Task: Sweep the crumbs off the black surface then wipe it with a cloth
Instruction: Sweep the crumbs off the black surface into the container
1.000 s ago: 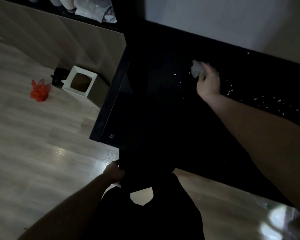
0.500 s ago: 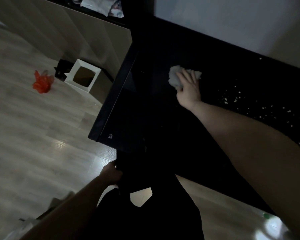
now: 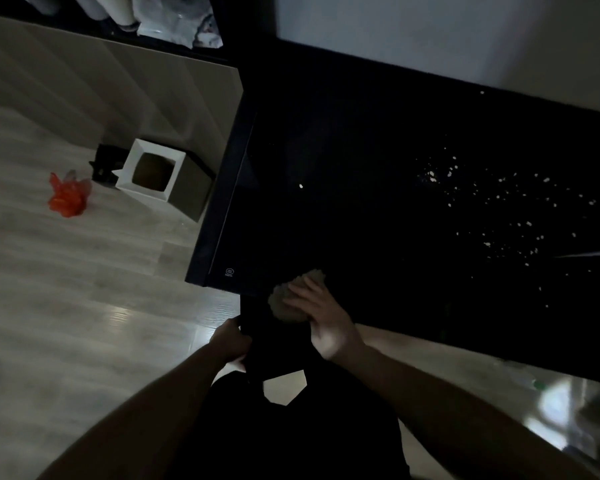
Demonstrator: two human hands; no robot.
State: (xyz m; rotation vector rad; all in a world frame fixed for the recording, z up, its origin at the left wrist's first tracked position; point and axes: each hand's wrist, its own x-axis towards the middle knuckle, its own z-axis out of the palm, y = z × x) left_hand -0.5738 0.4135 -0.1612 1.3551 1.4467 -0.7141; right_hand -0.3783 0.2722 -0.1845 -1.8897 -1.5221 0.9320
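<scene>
The right hand (image 3: 321, 318) presses a crumpled pale cloth (image 3: 293, 299) at the near edge of the black surface (image 3: 361, 202), fingers laid over it and loosely curled around the wad. The left hand (image 3: 231, 344), at 9 o'clock of the right and just beside it, grips a dark bag (image 3: 274, 344) held below that edge. White crumbs (image 3: 499, 202) lie scattered at 2 o'clock of the cloth, well apart; one stray crumb (image 3: 300, 186) sits at 12 o'clock. On the wooden floor (image 3: 84, 306) at 10 o'clock stand a white open-topped bin (image 3: 153, 171) and a red plastic bag (image 3: 66, 197)
</scene>
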